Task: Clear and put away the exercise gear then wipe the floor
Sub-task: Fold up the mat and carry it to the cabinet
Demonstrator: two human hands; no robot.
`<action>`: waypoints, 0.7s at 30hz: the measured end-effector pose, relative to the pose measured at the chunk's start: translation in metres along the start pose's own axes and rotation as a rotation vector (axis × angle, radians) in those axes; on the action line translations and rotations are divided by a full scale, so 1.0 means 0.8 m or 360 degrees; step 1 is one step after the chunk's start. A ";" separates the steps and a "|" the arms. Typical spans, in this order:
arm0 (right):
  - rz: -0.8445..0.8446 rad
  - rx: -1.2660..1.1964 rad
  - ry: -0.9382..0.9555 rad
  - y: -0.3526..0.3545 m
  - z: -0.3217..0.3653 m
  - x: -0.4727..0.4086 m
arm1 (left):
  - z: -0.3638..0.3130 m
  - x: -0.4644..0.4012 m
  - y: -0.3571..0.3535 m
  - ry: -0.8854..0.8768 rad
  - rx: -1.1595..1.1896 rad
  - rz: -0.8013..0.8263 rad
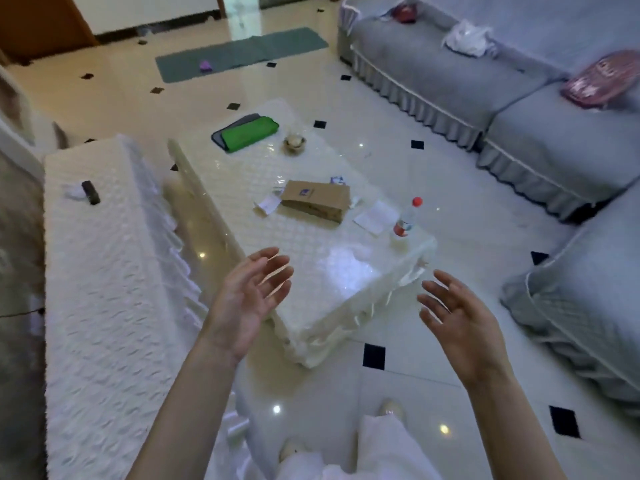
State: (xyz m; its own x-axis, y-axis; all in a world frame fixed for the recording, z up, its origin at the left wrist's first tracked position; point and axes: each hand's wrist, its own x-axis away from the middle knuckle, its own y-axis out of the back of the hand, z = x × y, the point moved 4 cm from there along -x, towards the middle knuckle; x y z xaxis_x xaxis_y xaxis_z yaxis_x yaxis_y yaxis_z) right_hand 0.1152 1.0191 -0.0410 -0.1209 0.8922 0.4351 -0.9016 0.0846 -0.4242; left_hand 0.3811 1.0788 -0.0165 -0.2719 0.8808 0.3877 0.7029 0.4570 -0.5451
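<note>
Both hands are up and empty: the left hand (250, 299) and the right hand (457, 317) hover palms inward in front of the near end of the desk (346, 271), fingers spread wide, nothing held. The gear sits far off: a grey-green exercise mat (242, 51) lies flat on the floor well beyond the desk's far end, with a small purple object (205, 66) resting on it, too small to identify. On the desk's far end sits a folded green cloth (250, 132) over a grey one, a likely pick for the wiping later. Nearer on the desk lie a brown cardboard box (315, 200), loose papers and a red-capped bottle (408, 218) at the near right corner. The step in hand looks like the walk to the mat, so the tidy way is to pass along the desk's sofa side, lift the purple object off first, then roll the mat from one short end, keeping the edges square. The box carries a small blue mark and the bottle a red label; neither is readable here.
</note>
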 end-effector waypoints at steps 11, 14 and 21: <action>-0.0278 -0.0246 0.0196 0.191 0.121 -0.037 | 0.117 -0.091 -0.232 0.0250 -0.0117 0.0308; -0.0304 -0.0269 0.0243 0.227 0.156 -0.060 | 0.144 -0.114 -0.287 0.0264 -0.0135 0.0341; -0.0331 -0.0309 0.0310 0.286 0.230 -0.107 | 0.185 -0.152 -0.370 0.0284 -0.0136 0.0416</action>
State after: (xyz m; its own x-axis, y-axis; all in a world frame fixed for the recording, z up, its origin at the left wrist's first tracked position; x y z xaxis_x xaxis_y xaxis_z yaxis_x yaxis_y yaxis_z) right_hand -0.1569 0.8808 -0.0291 0.1556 0.9133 0.3764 -0.8006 0.3398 -0.4935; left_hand 0.1089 0.8547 -0.0119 0.0392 0.9278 0.3709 0.7884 0.1994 -0.5820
